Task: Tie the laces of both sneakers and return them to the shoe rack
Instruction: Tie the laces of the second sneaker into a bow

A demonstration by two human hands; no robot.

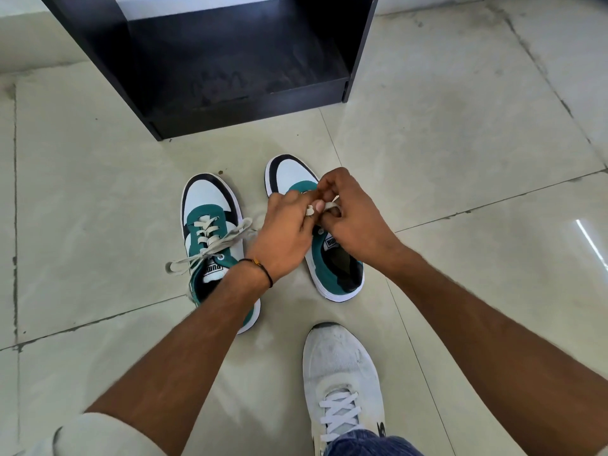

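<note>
Both hands, left hand (283, 230) and right hand (352, 213), pinch the cream lace (313, 209) above the right sneaker (296, 179) on the tiled floor (460, 159); left sneaker (205, 205) beside it, shoe rack (230, 77) just beyond.

Right sneaker (332, 251) laces: you hide them under your left hand (283, 238) and right hand (352, 222); knot state can't be told.
Left sneaker (214, 245) heel: covered by your left forearm.
Shoe rack (230, 60): top cut off by the frame.
Lace (260, 222) beside your left hand: motion-blurred.
</note>
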